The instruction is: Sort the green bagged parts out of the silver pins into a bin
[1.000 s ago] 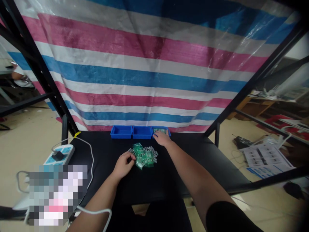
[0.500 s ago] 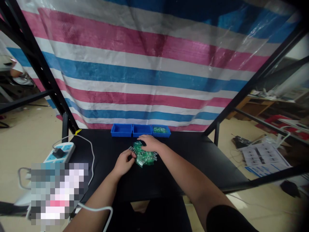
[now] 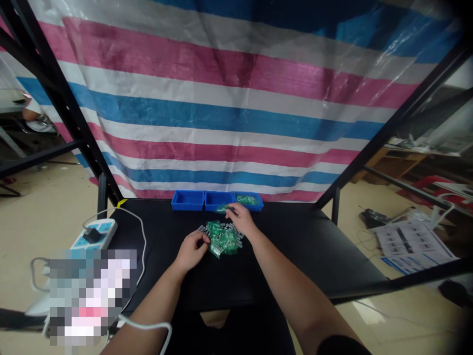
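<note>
Head view. The right hand [image 3: 240,218] pinches a green packet [image 3: 222,209] between thumb and fingers, raised over the far side of the pile [image 3: 222,240]; in view the packet overlaps the front wall of the middle bin [image 3: 211,207]. The left hand [image 3: 192,250], apart from the right, rests at the pile's left side, its thumb and forefinger curled close together; whether they grip a piece cannot be told. The pile, of green packets with gray tubes [image 3: 240,237] at its margins, lies on the black counter [image 3: 303,251], between the hands and nearer the far edge than the near one. Three blue bins stand in a row along the far edge: the left bin [image 3: 187,207], the middle bin, and the right bin [image 3: 258,207], which contains green packets and is partly covered by the right hand. Behind them hangs a striped sheet [image 3: 207,118]. At the counter's left edge sits a power strip [image 3: 108,229] with a black plug [image 3: 93,235], a pale cable [image 3: 144,241] looping onto the counter; yellow tape [image 3: 121,203] marks the far left corner.
</note>
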Tool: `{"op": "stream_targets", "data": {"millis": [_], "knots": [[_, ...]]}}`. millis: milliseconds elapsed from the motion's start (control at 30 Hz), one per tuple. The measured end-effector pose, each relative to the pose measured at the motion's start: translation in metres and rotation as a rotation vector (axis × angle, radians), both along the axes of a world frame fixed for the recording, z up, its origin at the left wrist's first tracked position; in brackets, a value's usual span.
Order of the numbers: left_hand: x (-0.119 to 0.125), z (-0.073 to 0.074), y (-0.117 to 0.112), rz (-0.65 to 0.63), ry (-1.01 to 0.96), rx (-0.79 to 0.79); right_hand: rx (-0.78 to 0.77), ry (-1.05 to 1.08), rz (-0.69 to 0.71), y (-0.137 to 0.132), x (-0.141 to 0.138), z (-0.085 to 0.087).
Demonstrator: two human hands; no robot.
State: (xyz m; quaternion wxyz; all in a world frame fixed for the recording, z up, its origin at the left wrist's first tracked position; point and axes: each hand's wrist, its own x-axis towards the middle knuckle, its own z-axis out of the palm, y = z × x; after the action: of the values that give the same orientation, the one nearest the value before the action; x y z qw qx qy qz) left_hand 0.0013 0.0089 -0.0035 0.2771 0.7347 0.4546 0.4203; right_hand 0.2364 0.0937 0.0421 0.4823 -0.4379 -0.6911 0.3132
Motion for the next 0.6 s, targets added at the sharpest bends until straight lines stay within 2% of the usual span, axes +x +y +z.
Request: {"op": "stream_targets", "data": {"millis": [133,267,400,600], "knots": [[0.000,0.001,0.001,0.005,0.011,-0.017,-0.136,0.484,-0.137,-0.005,0.033,-0.019],[0.000,0.001,0.002,0.000,0.017,-0.027,-0.218,0.792,-0.215,-0.017,0.058,-0.038],[0.000,-0.001,0.003,-0.003,0.036,-0.014,-0.219,0.921,-0.258,-0.024,0.072,-0.048],[0.000,-0.004,0.005,0.016,0.062,0.004,-0.244,0.962,-0.262,-0.025,0.078,-0.047]]}}
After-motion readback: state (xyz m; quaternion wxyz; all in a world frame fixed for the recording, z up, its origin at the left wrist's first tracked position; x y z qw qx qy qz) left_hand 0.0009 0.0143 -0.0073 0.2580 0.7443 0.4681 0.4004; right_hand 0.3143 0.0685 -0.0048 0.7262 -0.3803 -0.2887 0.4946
